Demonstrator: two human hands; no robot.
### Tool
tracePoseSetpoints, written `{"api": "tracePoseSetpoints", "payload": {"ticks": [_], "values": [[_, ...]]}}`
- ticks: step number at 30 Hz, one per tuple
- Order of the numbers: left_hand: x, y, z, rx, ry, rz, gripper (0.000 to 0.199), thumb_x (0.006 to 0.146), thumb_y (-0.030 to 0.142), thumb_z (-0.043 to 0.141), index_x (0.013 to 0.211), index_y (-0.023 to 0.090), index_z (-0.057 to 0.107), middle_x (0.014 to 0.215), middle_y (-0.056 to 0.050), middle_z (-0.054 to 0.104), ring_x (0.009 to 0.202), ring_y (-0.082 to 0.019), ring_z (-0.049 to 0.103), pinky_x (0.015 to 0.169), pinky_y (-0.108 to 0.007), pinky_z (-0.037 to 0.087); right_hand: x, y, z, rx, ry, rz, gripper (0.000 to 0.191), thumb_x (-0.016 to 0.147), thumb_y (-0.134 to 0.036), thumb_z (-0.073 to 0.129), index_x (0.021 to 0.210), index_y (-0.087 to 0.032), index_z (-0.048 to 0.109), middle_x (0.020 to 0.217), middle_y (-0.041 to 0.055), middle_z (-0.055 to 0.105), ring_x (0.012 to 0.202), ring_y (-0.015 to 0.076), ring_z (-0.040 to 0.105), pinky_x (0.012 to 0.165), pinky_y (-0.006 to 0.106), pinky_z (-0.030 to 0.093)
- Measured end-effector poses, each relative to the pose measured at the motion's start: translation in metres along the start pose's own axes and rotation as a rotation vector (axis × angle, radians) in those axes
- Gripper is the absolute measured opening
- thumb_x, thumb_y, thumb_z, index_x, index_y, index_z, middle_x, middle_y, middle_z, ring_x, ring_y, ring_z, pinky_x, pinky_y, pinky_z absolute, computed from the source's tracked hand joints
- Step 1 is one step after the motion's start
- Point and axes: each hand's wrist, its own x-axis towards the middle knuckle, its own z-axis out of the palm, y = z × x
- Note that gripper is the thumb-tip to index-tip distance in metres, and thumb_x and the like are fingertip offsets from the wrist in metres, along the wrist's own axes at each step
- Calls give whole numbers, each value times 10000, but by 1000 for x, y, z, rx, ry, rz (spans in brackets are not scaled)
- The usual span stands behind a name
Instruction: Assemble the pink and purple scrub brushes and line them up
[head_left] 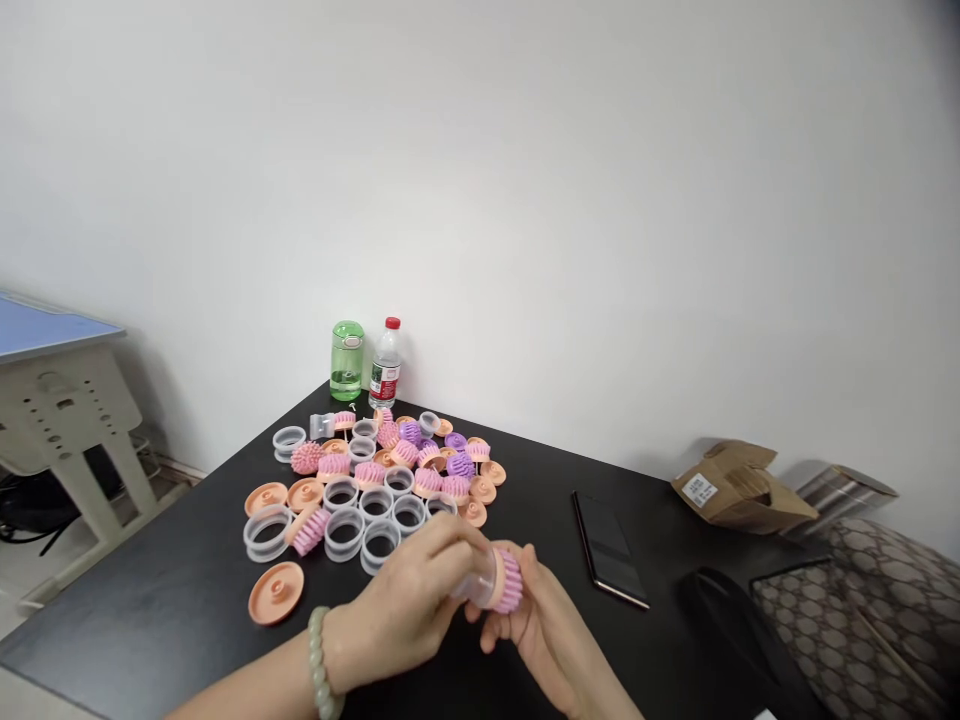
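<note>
Over the black tabletop, just in front of a loose heap of parts, the person's two bare hands meet around one small piece. The left hand, with a pale green bead bracelet at the wrist, is clenched over a clear plastic ring, its fingers pressing on the ring's near side. The right hand lies palm up beneath, its fingers curled around a pink bristle head that sits against the end of the ring. The two parts look joined, though the fingers hide how fully. So far, this looks like the only piece in hand; most of the heap still lies as separate clear rings, peach discs, pink bristle heads and purple bristle heads. Behind the heap stand a green flask and a water bottle, while a phone lies off to the right.
</note>
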Motion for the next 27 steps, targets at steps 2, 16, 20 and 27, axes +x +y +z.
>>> {"api": "tracePoseSetpoints", "payload": {"ticks": [2,16,20,27], "values": [[0,-3,0,-79,65,-165,376,748,-25,575,1037,215,551,1105,-71,601,990,-207,595,836,-328,502,-2,-5,0,-76,10,-159,593,802,-662,679,1170,-198,638,1070,126,708,885,241,704,691,351,596],[2,-5,1,-212,84,-368,433,663,-24,654,996,224,533,1085,-38,609,1002,-218,581,877,-351,460,-3,0,-12,-480,83,-376,748,695,-641,789,1293,-265,543,1270,129,650,1108,287,663,867,369,569],[2,-5,1,-192,73,-341,415,667,-14,674,982,218,536,1084,-40,608,1008,-220,586,877,-350,463,-3,1,-13,-523,143,-343,605,831,-550,713,1320,-265,501,1060,87,722,886,230,715,742,329,585],[3,-2,1,-127,84,-365,427,671,-14,677,996,221,530,1098,-36,610,1027,-225,590,885,-364,465,-4,2,-14,-550,128,-376,684,745,-520,805,1316,-275,517,1236,108,668,1029,254,682,844,357,571]]}}
